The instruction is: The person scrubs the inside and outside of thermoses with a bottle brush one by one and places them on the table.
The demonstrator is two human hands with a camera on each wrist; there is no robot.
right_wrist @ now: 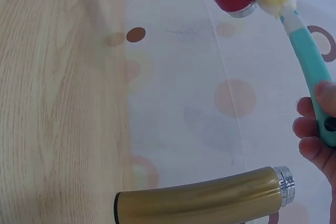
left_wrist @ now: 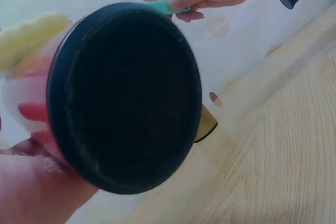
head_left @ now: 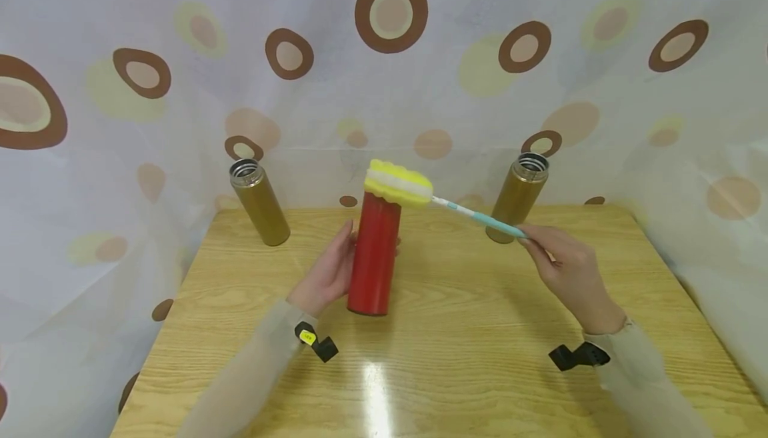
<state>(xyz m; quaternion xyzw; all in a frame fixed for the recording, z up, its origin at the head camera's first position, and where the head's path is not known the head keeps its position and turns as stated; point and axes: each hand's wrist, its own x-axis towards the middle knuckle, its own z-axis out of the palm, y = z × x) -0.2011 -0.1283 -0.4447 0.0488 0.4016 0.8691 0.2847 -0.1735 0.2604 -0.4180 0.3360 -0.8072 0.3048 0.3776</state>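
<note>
Hands work together: the left hand (head_left: 327, 277) grips the red bottle (head_left: 375, 253) upright on the worktop (head_left: 480, 331), and the right hand (head_left: 567, 271) pinches the teal brush handle (head_left: 480, 218). Its long axis slants left toward the bottle mouth, where the yellow sponge head (head_left: 397, 184) rests on top.

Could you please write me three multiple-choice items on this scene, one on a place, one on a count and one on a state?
1. Where is the yellow sponge head of the brush?
A. at the top of the red bottle
B. flat on the table
C. inside a gold bottle

2. How many gold bottles stand at the back?
A. one
B. two
C. four

3. What is the right hand doing?
A. resting open on the table
B. gripping a gold bottle
C. holding the teal brush handle

Answers: 1 A, the sponge sits on the bottle's mouth. 2 B, one at left, one at right. 3 C, fingers curl round the handle, while the left hand holds the red bottle.
</note>
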